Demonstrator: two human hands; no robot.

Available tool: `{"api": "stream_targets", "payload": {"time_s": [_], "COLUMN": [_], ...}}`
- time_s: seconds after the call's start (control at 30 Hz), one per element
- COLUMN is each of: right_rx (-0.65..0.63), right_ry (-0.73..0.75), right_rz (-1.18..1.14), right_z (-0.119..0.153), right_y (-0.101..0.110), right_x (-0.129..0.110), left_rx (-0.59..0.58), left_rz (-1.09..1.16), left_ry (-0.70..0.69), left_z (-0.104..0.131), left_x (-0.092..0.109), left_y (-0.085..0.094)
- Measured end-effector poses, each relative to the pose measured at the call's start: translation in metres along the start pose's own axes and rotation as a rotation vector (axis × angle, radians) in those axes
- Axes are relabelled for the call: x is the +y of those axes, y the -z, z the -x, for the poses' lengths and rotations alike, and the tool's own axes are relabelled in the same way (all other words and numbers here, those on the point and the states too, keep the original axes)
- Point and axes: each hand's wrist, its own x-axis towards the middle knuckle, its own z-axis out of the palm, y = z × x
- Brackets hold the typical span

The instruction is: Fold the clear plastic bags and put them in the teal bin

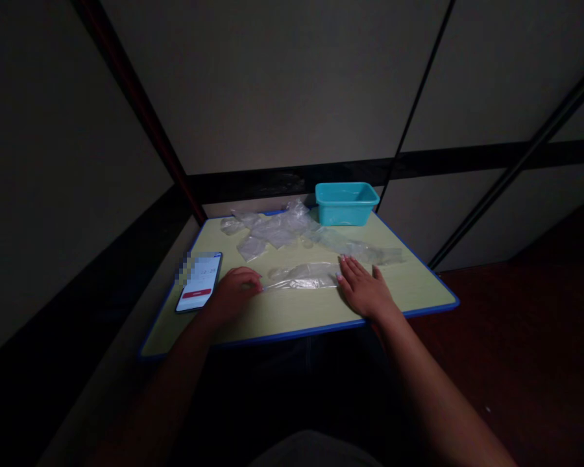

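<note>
A clear plastic bag (304,275) lies stretched out flat on the pale yellow table (282,314), between my two hands. My left hand (236,288) pinches the bag's left end, thumb and fingertips together. Resting flat on the bag's right end, my right hand (363,285) has its fingers spread. Behind it another long clear bag (348,245) reaches toward the right side. Several crumpled clear bags (277,227) are heaped at the back middle of the table.
A turquoise plastic basket (346,213) stands at the back right corner. A phone (199,282) with a lit screen lies near the left edge. The table has a blue rim, and pale panels rise behind it.
</note>
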Motion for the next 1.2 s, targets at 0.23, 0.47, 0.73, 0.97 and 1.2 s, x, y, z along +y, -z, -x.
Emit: {"api": "stream_targets", "payload": {"time_s": [0.23,0.47,0.73,0.97,1.2], "right_rx": [0.013,0.018,0.027,0.024,0.008], "right_ry": [0.009,0.011,0.008,0.012,0.110], "right_rz": [-0.003,-0.011,-0.020,0.034,0.124], "right_z": [0.001,0.000,-0.001,-0.004,-0.001], "right_y": [0.000,0.000,-0.004,-0.006,-0.009], "right_x": [0.000,-0.001,0.001,0.002,0.012], "left_rx": [-0.032,0.057,-0.041,-0.184,-0.158], "left_rz": [-0.026,-0.240,-0.380,-0.435,-0.349], "left_ry": [-0.016,-0.004,-0.211,-0.114,-0.115], "left_z": [-0.002,0.002,0.020,-0.012,-0.044], "left_x": [-0.005,0.006,0.101,0.135,0.155], "left_y": [0.009,0.005,-0.076,-0.120,-0.132]}}
